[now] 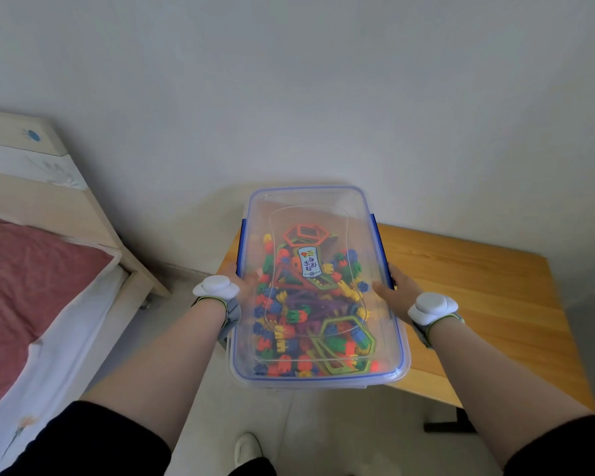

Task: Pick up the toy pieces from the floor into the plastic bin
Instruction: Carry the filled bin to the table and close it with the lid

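Left hand (243, 286) and right hand (399, 290) grip opposite long sides of plastic bin (318, 201), long axis pointing away, over table (478, 286) edge.

Home bedroom, judged from the furnishings. Bed (69, 321) seen L of the grip on the plastic bin (310, 197): light wood headboard (31, 197), red blanket (31, 286), white floral sheet (21, 424). Small wooden table (478, 304) set just R of the grip and partly beneath it, against a plain white wall (289, 80). Pale tiled floor (340, 427) seen below the grip, w/ a white slipper (248, 448) on it.
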